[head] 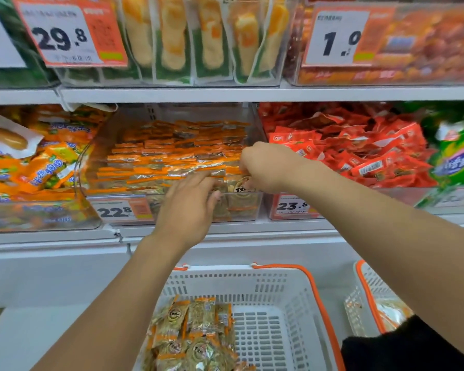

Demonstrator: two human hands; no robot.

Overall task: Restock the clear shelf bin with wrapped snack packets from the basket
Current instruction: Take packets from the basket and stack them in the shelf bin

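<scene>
White plastic mesh forms the basket [273, 293] nearest the viewer, trimmed with orange handles; a heap of wrapped snack packets [190, 336] fills its left half, gold and brown with orange ends. A second basket [367, 290] stands just to its right, partly hidden by the right forearm. Farther up, both bare arms reach to the middle shelf. The left hand [190, 207] has its fingers curled over the near lip of the clear shelf bin [91, 162], touching the front packets. The right hand [268, 167] pinches a packet [241, 183] at the bin's near right corner. Inside the bin, matching packets lie in neat rows. A price tag [115, 211] reading 22.8 hangs on its front. Red packets [346, 148] fill the neighbouring bin to the right, orange ones [35, 162] the left.
</scene>
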